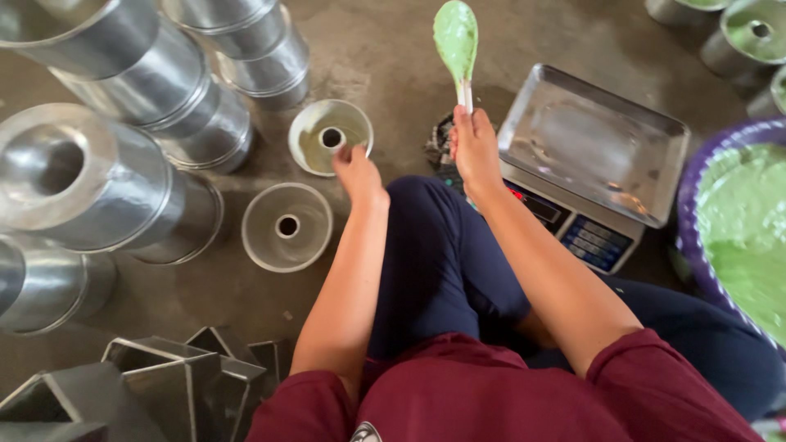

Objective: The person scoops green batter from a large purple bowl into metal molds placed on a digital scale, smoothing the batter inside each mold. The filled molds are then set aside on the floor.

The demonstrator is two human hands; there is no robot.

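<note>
A purple basin [688,221] of smooth green batter sits far right, beside a steel-trayed scale [594,143]. The left hand [358,173] pinches the rim of a small metal ring mould [331,136] on the floor. The right hand [475,147] is clenched around a batter-coated spatula [456,41], held upright.

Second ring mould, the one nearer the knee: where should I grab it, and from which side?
Pinch the ring mould by its near-right rim, coming from above beside the left hand. It sits open side up, its thin rim exposed; stacked tins crowd the left.
</note>
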